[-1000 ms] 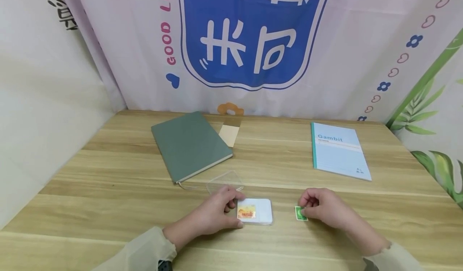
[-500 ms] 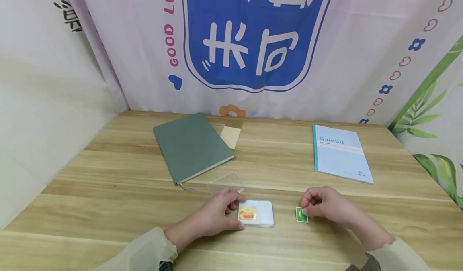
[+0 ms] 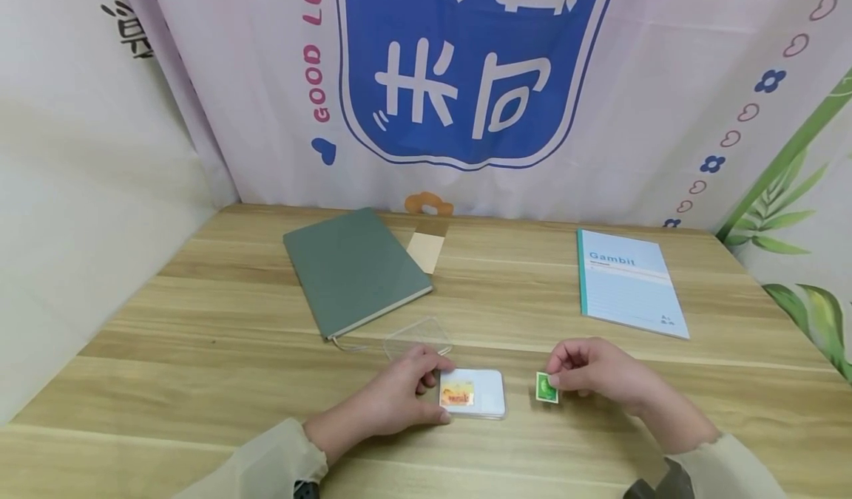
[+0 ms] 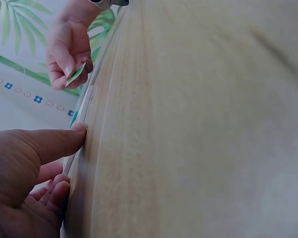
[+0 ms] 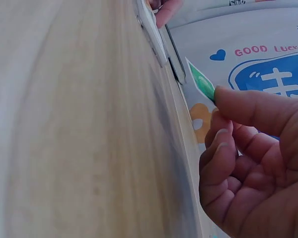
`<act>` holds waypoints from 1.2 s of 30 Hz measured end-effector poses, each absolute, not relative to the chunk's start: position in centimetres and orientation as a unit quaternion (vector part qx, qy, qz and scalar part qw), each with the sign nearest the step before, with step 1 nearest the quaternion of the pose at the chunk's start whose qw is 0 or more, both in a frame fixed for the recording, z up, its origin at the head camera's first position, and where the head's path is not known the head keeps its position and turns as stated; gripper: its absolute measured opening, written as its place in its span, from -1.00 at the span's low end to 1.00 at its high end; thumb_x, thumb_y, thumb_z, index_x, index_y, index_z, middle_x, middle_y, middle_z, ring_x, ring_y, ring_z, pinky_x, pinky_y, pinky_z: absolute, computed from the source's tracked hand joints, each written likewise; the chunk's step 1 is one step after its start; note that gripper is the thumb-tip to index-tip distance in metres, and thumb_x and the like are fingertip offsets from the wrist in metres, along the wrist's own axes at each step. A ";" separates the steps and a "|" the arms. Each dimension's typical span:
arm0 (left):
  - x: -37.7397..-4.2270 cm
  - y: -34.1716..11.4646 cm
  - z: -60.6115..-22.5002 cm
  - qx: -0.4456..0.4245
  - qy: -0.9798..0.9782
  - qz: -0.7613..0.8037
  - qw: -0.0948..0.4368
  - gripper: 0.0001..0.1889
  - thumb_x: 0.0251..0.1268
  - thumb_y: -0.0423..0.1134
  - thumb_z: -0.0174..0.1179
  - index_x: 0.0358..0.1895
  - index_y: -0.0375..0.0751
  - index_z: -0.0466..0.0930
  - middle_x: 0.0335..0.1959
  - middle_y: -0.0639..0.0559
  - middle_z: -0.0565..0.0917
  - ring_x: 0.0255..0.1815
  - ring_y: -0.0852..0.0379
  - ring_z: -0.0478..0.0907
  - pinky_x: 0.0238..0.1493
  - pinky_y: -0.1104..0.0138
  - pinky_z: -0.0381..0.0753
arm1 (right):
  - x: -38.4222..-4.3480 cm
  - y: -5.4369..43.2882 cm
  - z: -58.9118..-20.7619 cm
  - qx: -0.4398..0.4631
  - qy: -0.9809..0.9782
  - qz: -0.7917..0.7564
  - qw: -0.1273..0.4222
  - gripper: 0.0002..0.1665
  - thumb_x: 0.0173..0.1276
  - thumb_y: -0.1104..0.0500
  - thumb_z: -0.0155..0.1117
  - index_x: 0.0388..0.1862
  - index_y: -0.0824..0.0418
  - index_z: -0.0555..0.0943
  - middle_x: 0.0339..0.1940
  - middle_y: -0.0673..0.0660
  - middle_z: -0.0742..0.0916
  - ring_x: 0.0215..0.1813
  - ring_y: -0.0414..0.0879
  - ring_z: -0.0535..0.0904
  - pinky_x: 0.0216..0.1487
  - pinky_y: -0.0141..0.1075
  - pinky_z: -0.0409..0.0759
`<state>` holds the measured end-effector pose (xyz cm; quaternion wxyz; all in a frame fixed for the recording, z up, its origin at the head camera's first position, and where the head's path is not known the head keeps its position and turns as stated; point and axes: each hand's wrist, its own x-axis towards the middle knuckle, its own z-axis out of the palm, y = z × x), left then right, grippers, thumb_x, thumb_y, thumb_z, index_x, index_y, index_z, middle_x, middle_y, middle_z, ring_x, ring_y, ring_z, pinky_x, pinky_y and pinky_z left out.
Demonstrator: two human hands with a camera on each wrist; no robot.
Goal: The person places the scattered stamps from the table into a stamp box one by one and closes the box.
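A small, flat white card case [image 3: 489, 397] with a clear edge lies on the table, an orange-yellow stamp [image 3: 457, 393] on the left part of its face. The left hand [image 3: 401, 388] grips the case at its left end, thumb at the near corner and index finger at the far one. To the right of it, the right hand [image 3: 599, 372] pinches a green stamp [image 3: 545, 389] with a white border by one corner. In the right wrist view the green stamp [image 5: 201, 82] is held up off the table between thumb and index finger, the other fingers curled beneath.
Behind the left hand lies a clear plastic lid [image 3: 426, 332]. A dark green notebook [image 3: 357, 271] rests farther back left, overlapping a beige strip [image 3: 425, 250]. A light blue notebook [image 3: 631, 283] lies at the back right. A printed curtain [image 3: 266, 114] hangs behind the wooden table [image 3: 200, 358].
The right hand has lifted the green stamp off the table and brought it slightly left, toward the card case. The left hand keeps its grip on the case, which stays in place.
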<state>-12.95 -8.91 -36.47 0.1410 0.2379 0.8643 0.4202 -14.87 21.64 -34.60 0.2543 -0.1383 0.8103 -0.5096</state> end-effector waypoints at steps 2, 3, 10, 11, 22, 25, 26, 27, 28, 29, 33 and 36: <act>-13.0 -8.9 -36.5 0.238 0.864 0.420 0.141 -0.48 -0.10 -0.29 0.44 0.01 -0.26 0.48 -0.24 0.02 0.35 -0.26 0.13 0.30 -0.23 0.40 0.37 | -14.9 21.4 -34.5 -0.140 0.806 -0.516 0.255 -0.73 0.20 0.18 0.29 -0.29 0.38 0.50 -0.51 0.01 0.49 -0.49 -0.22 0.34 -0.47 -0.42 0.36; -13.0 -8.9 -36.5 0.238 0.864 0.420 0.141 -0.48 -0.11 -0.29 0.44 0.01 -0.26 0.48 -0.24 0.02 0.35 -0.25 0.13 0.30 -0.23 0.40 0.37 | -14.9 21.3 -34.5 -0.140 0.804 -0.519 0.254 -0.73 0.20 0.18 0.29 -0.29 0.39 0.50 -0.51 0.01 0.49 -0.49 -0.22 0.34 -0.47 -0.41 0.36; -12.9 -9.0 -36.5 0.242 0.865 0.419 0.136 -0.47 -0.11 -0.28 0.44 0.02 -0.26 0.49 -0.24 0.03 0.36 -0.26 0.14 0.30 -0.24 0.40 0.37 | -14.9 20.5 -34.5 -0.135 0.799 -0.528 0.255 -0.74 0.20 0.20 0.28 -0.29 0.39 0.50 -0.50 0.01 0.49 -0.48 -0.20 0.34 -0.46 -0.41 0.36; -12.9 -9.0 -36.4 0.243 0.864 0.419 0.136 -0.47 -0.11 -0.28 0.44 0.02 -0.26 0.49 -0.24 0.03 0.36 -0.26 0.14 0.30 -0.24 0.40 0.37 | -14.9 20.4 -34.5 -0.133 0.798 -0.529 0.256 -0.74 0.20 0.20 0.28 -0.29 0.38 0.50 -0.50 0.01 0.49 -0.47 -0.20 0.35 -0.46 -0.41 0.36; -12.8 -9.0 -36.4 0.246 0.865 0.416 0.132 -0.48 -0.10 -0.28 0.44 0.02 -0.26 0.49 -0.24 0.04 0.36 -0.25 0.15 0.31 -0.22 0.41 0.38 | -14.8 18.8 -34.8 -0.153 0.793 -0.529 0.262 -0.74 0.17 0.21 0.29 -0.32 0.41 0.51 -0.50 0.00 0.52 -0.47 -0.20 0.37 -0.47 -0.42 0.37; -12.8 -9.0 -36.4 0.247 0.865 0.416 0.130 -0.48 -0.11 -0.29 0.44 0.01 -0.26 0.49 -0.24 0.04 0.36 -0.26 0.15 0.31 -0.23 0.41 0.38 | -14.8 18.3 -34.9 -0.154 0.791 -0.531 0.263 -0.75 0.17 0.21 0.30 -0.33 0.40 0.51 -0.51 0.01 0.52 -0.47 -0.20 0.37 -0.47 -0.42 0.37; -12.7 -9.0 -36.4 0.247 0.866 0.416 0.129 -0.48 -0.11 -0.29 0.44 0.01 -0.26 0.49 -0.24 0.04 0.36 -0.26 0.15 0.31 -0.23 0.41 0.38 | -14.8 18.1 -34.9 -0.156 0.789 -0.533 0.262 -0.75 0.17 0.21 0.30 -0.33 0.40 0.51 -0.51 0.01 0.52 -0.47 -0.20 0.37 -0.48 -0.42 0.37; -12.7 -9.0 -36.4 0.246 0.866 0.416 0.130 -0.48 -0.10 -0.29 0.44 0.01 -0.26 0.49 -0.24 0.04 0.36 -0.26 0.14 0.31 -0.23 0.41 0.37 | -14.8 18.0 -34.9 -0.156 0.788 -0.535 0.263 -0.75 0.16 0.21 0.30 -0.33 0.40 0.52 -0.50 0.00 0.52 -0.47 -0.20 0.37 -0.48 -0.42 0.36; -12.7 -9.0 -36.3 0.246 0.866 0.416 0.131 -0.48 -0.10 -0.29 0.44 0.01 -0.26 0.49 -0.24 0.03 0.36 -0.26 0.14 0.30 -0.23 0.41 0.37 | -14.9 17.8 -34.9 -0.158 0.786 -0.537 0.263 -0.75 0.16 0.22 0.30 -0.33 0.40 0.52 -0.50 0.00 0.53 -0.47 -0.20 0.37 -0.48 -0.42 0.36; -12.7 -9.0 -36.3 0.245 0.866 0.415 0.131 -0.48 -0.10 -0.29 0.44 0.01 -0.26 0.49 -0.24 0.04 0.36 -0.26 0.14 0.30 -0.23 0.41 0.37 | -14.9 17.6 -35.0 -0.160 0.785 -0.538 0.262 -0.75 0.16 0.22 0.30 -0.33 0.40 0.52 -0.50 0.00 0.53 -0.47 -0.20 0.37 -0.48 -0.42 0.36; -12.8 -8.9 -36.3 0.242 0.869 0.411 0.134 -0.49 -0.09 -0.28 0.43 0.01 -0.25 0.49 -0.24 0.05 0.36 -0.26 0.15 0.31 -0.23 0.41 0.36 | -14.9 16.9 -35.1 -0.156 0.783 -0.543 0.261 -0.77 0.15 0.23 0.31 -0.34 0.39 0.53 -0.50 0.00 0.54 -0.48 -0.21 0.36 -0.50 -0.43 0.34; -12.9 -8.9 -36.4 0.238 0.869 0.412 0.136 -0.49 -0.08 -0.28 0.43 0.02 -0.24 0.49 -0.24 0.05 0.36 -0.26 0.16 0.31 -0.22 0.42 0.37 | -14.9 16.4 -35.3 -0.147 0.787 -0.542 0.257 -0.78 0.13 0.24 0.32 -0.35 0.37 0.53 -0.50 0.01 0.54 -0.48 -0.20 0.36 -0.51 -0.44 0.33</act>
